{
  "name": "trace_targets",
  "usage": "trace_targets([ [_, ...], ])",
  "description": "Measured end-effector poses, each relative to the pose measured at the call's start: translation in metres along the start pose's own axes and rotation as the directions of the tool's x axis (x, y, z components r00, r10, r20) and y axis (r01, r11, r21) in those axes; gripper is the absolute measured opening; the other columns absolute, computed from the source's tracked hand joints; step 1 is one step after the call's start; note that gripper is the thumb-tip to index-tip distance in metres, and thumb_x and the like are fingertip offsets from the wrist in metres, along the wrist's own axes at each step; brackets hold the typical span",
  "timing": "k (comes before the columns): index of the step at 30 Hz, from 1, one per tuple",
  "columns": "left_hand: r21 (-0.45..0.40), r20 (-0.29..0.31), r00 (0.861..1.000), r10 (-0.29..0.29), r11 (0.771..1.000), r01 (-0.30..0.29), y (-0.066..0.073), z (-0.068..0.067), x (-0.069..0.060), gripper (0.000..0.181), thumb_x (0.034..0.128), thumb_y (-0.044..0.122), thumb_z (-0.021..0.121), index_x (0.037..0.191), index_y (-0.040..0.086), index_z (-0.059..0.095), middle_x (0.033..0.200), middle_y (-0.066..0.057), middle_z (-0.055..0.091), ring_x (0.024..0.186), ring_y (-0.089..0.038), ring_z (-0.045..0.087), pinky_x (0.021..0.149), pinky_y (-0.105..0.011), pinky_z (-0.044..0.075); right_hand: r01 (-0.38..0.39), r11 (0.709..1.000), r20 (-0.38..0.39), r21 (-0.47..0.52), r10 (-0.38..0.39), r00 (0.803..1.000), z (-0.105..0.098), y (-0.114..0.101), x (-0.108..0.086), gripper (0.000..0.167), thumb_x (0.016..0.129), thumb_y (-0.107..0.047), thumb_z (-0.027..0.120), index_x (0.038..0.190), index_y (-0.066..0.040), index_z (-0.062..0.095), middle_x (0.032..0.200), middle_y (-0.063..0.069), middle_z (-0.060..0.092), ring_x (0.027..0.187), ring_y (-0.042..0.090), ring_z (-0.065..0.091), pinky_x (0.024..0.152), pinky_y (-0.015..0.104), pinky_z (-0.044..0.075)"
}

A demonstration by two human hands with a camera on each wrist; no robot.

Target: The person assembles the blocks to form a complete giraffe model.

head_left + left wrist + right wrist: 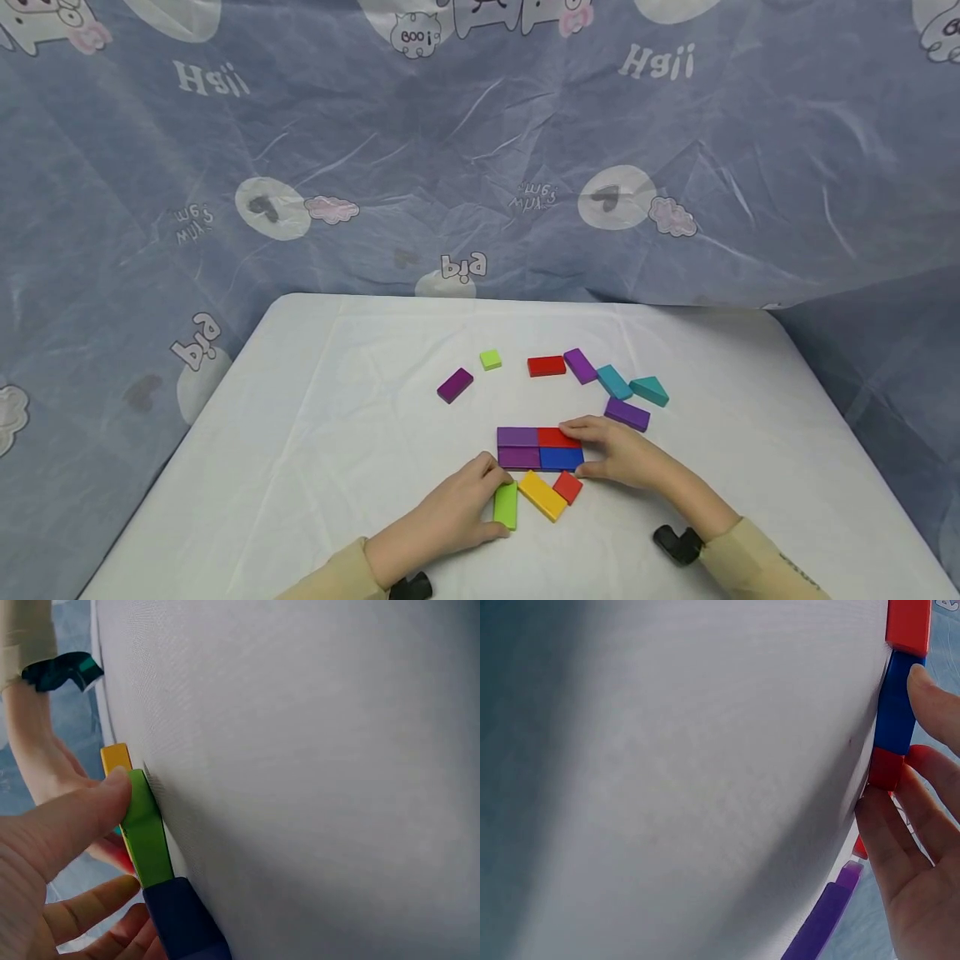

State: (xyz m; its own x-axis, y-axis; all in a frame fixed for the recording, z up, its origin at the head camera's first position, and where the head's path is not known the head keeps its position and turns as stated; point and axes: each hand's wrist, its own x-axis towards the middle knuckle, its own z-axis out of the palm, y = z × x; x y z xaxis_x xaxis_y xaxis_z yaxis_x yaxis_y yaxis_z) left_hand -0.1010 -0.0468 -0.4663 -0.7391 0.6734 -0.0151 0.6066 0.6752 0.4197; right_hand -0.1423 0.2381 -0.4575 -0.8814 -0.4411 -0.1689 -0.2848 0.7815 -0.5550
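The green block is pinched by the left hand; ahead and to its right, the red block and blue block are gripped by the right hand. Probably the blocks are being aligned; next, gentle straightening seems required.

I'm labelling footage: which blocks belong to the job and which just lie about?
Seemingly in use:
green block, in left hand
purple, red and blue cluster, at right hand
yellow block
small red block

Seemingly lying about:
small lime block
far red block
three loose purple blocks
two teal blocks
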Motion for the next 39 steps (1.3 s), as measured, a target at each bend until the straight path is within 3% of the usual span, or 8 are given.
trace_targets([
  [5,0.038,-0.042,0.999,0.024,0.999,-0.023,0.0,0.001,0.003,0.052,0.0773,0.038,0.084,0.119,0.012,0.066,0.107,0.003,0.055,0.086,-0.003,0.047,0.08,-0.014,0.049,0.015,1.0,-0.003,0.001,-0.015,1.0,0.0,0.001,0.0,0.062,0.081,-0.027,0.081,0.138,-0.013,0.059,0.139,0.008,0.058,0.129,0.035,0.051,0.099,0.054,0.051],
  [22,0.012,-0.073,0.997,-0.025,1.0,0.026,-0.002,0.003,0.007,0.053,0.0756,0.038,0.085,0.117,0.012,0.064,0.108,0.002,0.057,0.087,-0.004,0.05,0.082,-0.017,0.051,-0.006,1.0,-0.007,0.006,0.006,1.0,0.0,0.002,0.0,0.061,0.081,-0.026,0.081,0.137,-0.014,0.06,0.138,0.007,0.059,0.129,0.034,0.052,0.098,0.052,0.052],
  [27,-0.032,-0.076,0.995,-0.058,0.998,0.056,-0.003,0.003,0.006,0.054,0.0766,0.042,0.084,0.117,0.013,0.062,0.108,0.003,0.055,0.089,-0.003,0.05,0.083,-0.017,0.051,-0.007,1.0,-0.007,0.001,0.007,1.0,0.0,0.002,0.001,0.062,0.081,-0.026,0.081,0.138,-0.014,0.059,0.138,0.007,0.059,0.129,0.033,0.052,0.098,0.052,0.051],
  [33,-0.098,-0.069,0.992,-0.103,0.991,0.096,-0.009,-0.008,-0.002,0.045,0.0838,0.04,0.077,0.118,0.015,0.063,0.11,0.003,0.057,0.097,-0.006,0.052,0.089,-0.024,0.051,0.003,1.0,-0.003,0.001,-0.003,1.0,-0.001,0.002,0.002,0.061,0.081,-0.026,0.081,0.137,-0.014,0.06,0.138,0.007,0.059,0.129,0.034,0.052,0.098,0.053,0.052],
  [39,-0.048,-0.01,0.994,-0.11,0.993,0.11,-0.017,-0.021,-0.014,0.044,0.079,0.037,0.082,0.113,0.015,0.064,0.103,0.005,0.057,0.095,-0.007,0.05,0.086,-0.026,0.05,-0.007,1.0,0.0,0.019,0.007,1.0,-0.001,0.001,0.001,0.061,0.08,-0.025,0.082,0.136,-0.014,0.061,0.138,0.007,0.059,0.13,0.034,0.051,0.099,0.053,0.051],
])
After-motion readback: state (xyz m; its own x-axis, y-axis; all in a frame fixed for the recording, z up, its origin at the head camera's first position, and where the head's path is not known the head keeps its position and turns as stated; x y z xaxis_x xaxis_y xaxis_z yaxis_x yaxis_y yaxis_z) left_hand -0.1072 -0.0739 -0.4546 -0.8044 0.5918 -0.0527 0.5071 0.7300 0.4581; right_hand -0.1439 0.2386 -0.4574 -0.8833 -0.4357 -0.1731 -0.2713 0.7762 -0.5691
